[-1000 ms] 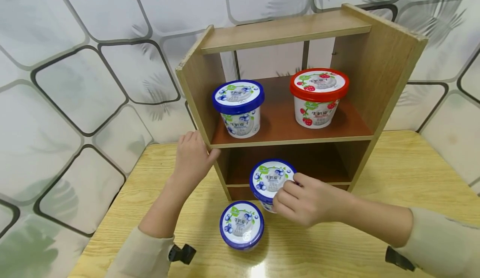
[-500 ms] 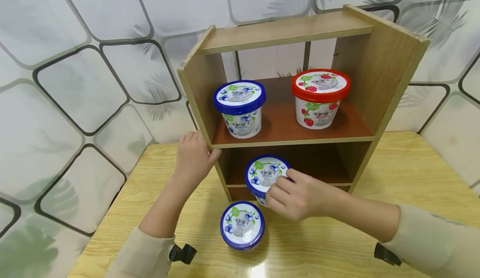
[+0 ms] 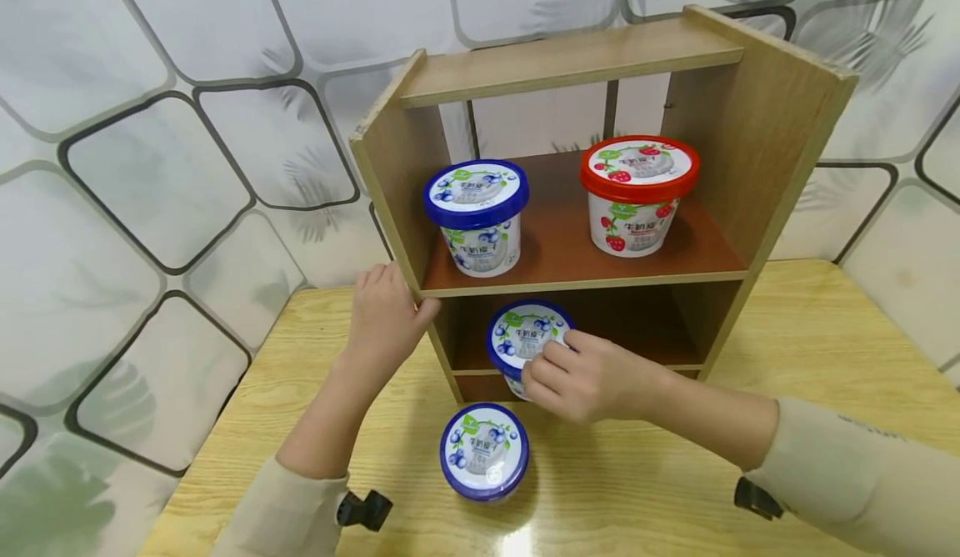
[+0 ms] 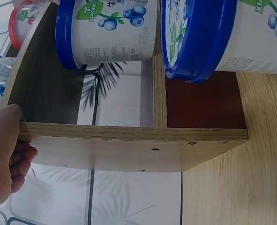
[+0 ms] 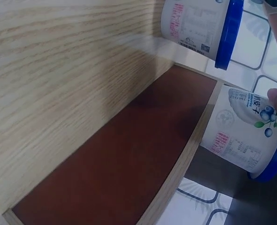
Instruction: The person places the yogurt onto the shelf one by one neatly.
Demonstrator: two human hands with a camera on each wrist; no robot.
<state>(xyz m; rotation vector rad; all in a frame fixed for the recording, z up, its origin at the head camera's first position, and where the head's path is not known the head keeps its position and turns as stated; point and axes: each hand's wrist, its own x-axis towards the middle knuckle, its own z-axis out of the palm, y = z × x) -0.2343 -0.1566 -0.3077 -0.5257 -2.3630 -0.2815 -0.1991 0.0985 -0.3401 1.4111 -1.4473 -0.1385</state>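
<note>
My right hand (image 3: 588,373) grips a white tub with a blue lid and blueberry print (image 3: 525,336), thumb on its side in the right wrist view. The tub (image 5: 241,136) is at the front of the small wooden shelf's lower compartment; whether it rests on the board I cannot tell. My left hand (image 3: 386,315) holds the shelf's left side panel (image 4: 129,133), fingers curled round its edge. A second blueberry tub (image 3: 483,453) stands on the table before the shelf. On the upper board, another blueberry tub (image 3: 480,219) is at left and a red-lidded strawberry tub (image 3: 637,198) at right.
The wooden shelf (image 3: 570,65) stands on a light wood table (image 3: 300,424), close to a patterned wall (image 3: 187,123). The middle board's front edge (image 3: 585,284) lies just above the held tub. The lower board's front edge (image 3: 682,368) runs behind the right hand.
My right hand has moved forward and a little left with the blueberry tub, bringing it farther into the lower compartment's opening. The left hand and the other tubs have stayed put.
</note>
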